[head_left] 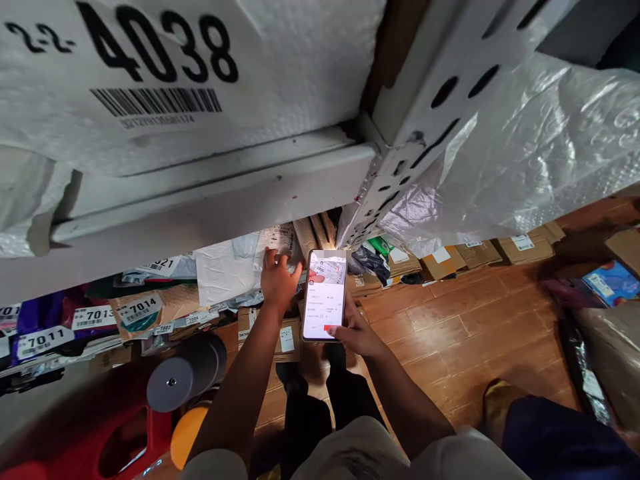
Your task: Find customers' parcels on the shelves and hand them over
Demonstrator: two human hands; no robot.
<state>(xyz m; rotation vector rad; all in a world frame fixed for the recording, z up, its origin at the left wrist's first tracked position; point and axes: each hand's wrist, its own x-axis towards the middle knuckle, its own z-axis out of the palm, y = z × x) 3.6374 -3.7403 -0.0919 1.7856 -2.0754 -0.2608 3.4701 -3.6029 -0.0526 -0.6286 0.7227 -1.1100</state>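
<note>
In the right fingers [342, 333], a lit phone [323, 300].

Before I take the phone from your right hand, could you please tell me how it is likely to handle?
The phone will probably stay stiff, being a flat, straight-edged slab. Its smooth lit screen looks glassy, so it could slip, and might crack if it fell from the right hand.

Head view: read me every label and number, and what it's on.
"2-2-4038": large white package
"7014": tan parcel's label
"7013": purple packet's label
"7011": lower-left packet's label
"7002": small tag
"21": label partly hidden by shelf beam
"01": left-edge label, cut off
Too small or blurred: phone screen, barcode digits, label beside left hand, other labels
</note>
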